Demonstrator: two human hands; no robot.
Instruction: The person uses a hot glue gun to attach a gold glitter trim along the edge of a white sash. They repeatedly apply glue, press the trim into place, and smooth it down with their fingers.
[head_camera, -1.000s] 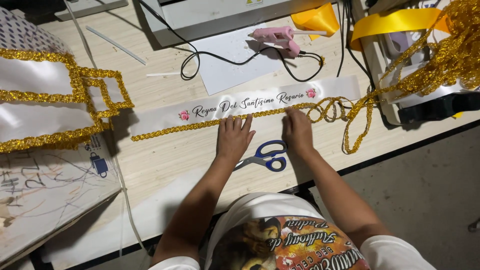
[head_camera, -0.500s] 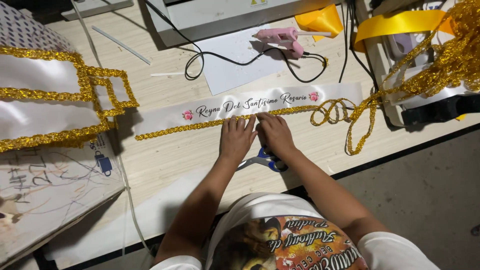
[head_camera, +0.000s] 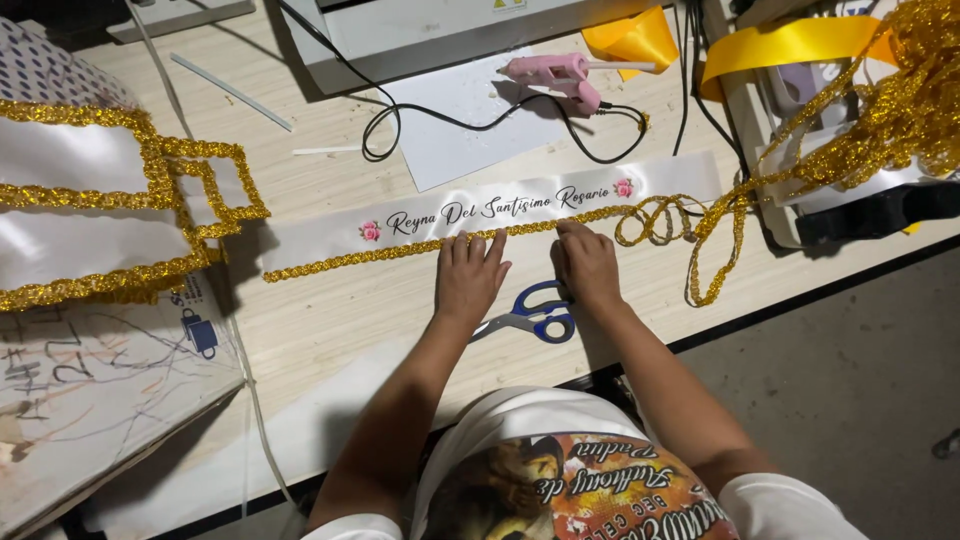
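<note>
We are leaning over a pale wooden worktable (head_camera: 330, 330), and it is carrying everything in view. At the far edge a grey machine housing (head_camera: 450, 30) is sitting, with a white sheet of paper (head_camera: 470, 120) lying in front of it and a black cord (head_camera: 470, 125) looping across that sheet. At our left, finished white sashes edged in gold glitter (head_camera: 100, 200) are lying in a stack, and below them a scribbled cardboard sheet (head_camera: 90, 390) is hanging over the table's near edge. At our right, a loose heap of gold glitter trim (head_camera: 890, 110) is spilling over a yellow ribbon (head_camera: 790, 45).

Across the middle, a long white satin sash (head_camera: 500, 210) with dark script and two small pink roses is lying flat. Gold glitter trim (head_camera: 400, 250) is running along its near edge, then curling into loose loops at the right.

We are pressing our left hand (head_camera: 468, 280) flat, fingers straight and slightly spread, with the fingertips touching the trim on the sash's near edge. Our right hand (head_camera: 588, 265) is lying just beside it, fingers held close together and bent, tips pressing the same trim; neither hand is clamping anything.

Blue-handled scissors (head_camera: 535, 318) are lying on the table between and just below our wrists. A pink glue gun (head_camera: 555, 75) is resting on the paper beyond the sash
</note>
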